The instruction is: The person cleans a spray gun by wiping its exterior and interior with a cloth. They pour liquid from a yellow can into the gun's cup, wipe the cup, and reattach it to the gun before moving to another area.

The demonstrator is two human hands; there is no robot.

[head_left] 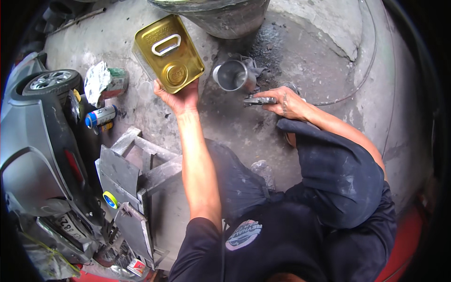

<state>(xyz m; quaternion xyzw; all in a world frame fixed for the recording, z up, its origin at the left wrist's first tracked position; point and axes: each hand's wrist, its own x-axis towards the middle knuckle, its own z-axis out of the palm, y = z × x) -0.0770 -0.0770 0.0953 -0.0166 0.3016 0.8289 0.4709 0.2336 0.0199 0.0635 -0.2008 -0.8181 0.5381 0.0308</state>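
Note:
My left hand (183, 97) grips a gold rectangular metal can (157, 42) from below its near edge, holding it up over the floor. The can's top, with a white carrying handle and a round closed cap, faces me. In my right hand (286, 102) is a metal spray gun (260, 100); its nose points left and the fingers partly hide it. An open grey metal cup (232, 76) is just beyond the gun, with a crumpled grey cloth (253, 66) behind it. I cannot tell whether the cup touches the gun.
A large grey bucket (221, 19) stands at the far side. An air hose (352, 94) runs along the right. On the left are a grey car (33, 150), cans (101, 116), a wooden stand (159, 174) and a yellow-green tape roll (110, 199).

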